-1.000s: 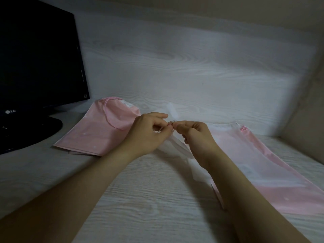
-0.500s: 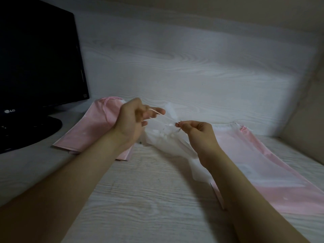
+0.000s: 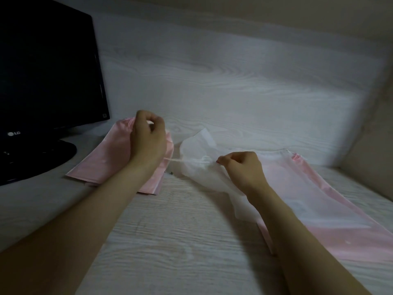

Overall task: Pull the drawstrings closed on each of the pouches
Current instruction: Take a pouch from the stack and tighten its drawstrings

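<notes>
A translucent white pouch [image 3: 200,167] lies bunched in the middle of the desk, its mouth gathered. My right hand [image 3: 242,169] pinches the gathered mouth of that pouch. My left hand [image 3: 147,140] is raised to the left with its fingers curled around the white drawstring [image 3: 173,160], which runs taut from the pouch toward it. A pink pouch [image 3: 106,165] lies flat on the left, partly under my left hand. Another pink and white pouch [image 3: 314,196] lies flat on the right, partly under my right forearm.
A black monitor [image 3: 46,69] on a round stand [image 3: 36,160] fills the left side. The white wood-grain desk [image 3: 180,241] meets a back panel [image 3: 234,81] and a beige side wall [image 3: 374,133] on the right.
My left hand has moved left and up, away from my right hand, drawing the string out of the white pouch. The pouch's mouth has bunched together. My right hand has stayed nearly in place.
</notes>
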`<state>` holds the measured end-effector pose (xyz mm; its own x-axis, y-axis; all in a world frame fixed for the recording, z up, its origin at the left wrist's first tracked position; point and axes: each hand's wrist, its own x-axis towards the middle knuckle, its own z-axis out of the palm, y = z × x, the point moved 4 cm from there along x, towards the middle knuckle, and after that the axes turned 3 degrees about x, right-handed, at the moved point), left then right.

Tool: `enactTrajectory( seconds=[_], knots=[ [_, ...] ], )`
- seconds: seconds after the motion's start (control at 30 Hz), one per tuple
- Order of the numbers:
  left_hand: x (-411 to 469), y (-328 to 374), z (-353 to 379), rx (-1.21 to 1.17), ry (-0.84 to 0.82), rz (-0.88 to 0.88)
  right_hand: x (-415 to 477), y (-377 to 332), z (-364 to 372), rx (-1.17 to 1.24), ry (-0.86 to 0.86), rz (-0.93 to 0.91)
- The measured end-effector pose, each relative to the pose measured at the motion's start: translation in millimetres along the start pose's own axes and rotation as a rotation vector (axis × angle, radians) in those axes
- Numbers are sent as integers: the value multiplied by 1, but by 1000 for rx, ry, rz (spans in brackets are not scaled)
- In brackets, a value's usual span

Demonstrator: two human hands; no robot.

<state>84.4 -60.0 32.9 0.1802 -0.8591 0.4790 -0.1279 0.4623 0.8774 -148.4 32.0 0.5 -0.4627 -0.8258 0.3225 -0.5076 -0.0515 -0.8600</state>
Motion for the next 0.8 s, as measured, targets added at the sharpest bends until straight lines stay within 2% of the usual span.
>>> enactTrajectory(
  seconds=[0.03,0.1,0.23,0.37,0.53,0.67,0.8],
  knots=[
    [-3,6,-5,162,57,190,-1,-1,-1,-39,-8,-5],
    [-10,16,-11,358,97,437,0,-1,-3,-128,0,-27],
    [-13,13,-1,686,2,716,1,1,-6,-366,50,-92],
    [-19,5,11,919,-189,688,3,0,0,-363,35,-212],
    [-17,-2,20,975,-418,694,3,-4,2,-317,36,-295],
    [-24,-5,25,939,-580,667,4,-1,6,-285,5,-277],
    [-28,-8,28,788,-749,618,3,1,10,-276,-32,-253]
  ],
)
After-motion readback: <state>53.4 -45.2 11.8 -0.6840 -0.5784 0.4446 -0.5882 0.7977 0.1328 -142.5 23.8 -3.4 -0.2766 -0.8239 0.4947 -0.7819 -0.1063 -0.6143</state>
